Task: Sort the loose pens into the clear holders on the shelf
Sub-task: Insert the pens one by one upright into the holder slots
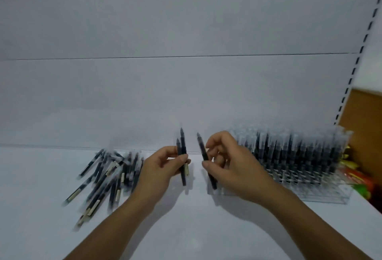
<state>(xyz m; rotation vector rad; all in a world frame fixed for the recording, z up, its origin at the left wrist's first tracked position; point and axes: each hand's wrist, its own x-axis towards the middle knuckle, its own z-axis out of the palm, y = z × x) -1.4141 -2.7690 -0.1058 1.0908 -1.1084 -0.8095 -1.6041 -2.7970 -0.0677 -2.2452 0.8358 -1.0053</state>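
Left hand (163, 168) pinches two pens (182, 156) upright, left of the holder (289, 166). Right hand (229, 164) fingers curled, clamping one pen (203, 152). Loose pile (105, 177) farther left.

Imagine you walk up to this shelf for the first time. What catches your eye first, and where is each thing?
The two hands at the centre stand out first: the left hand pinches two dark pens upright, and the right hand holds one pen beside them. To the left a loose pile of pens lies scattered on the white shelf; to the right a clear holder stands packed with upright pens.
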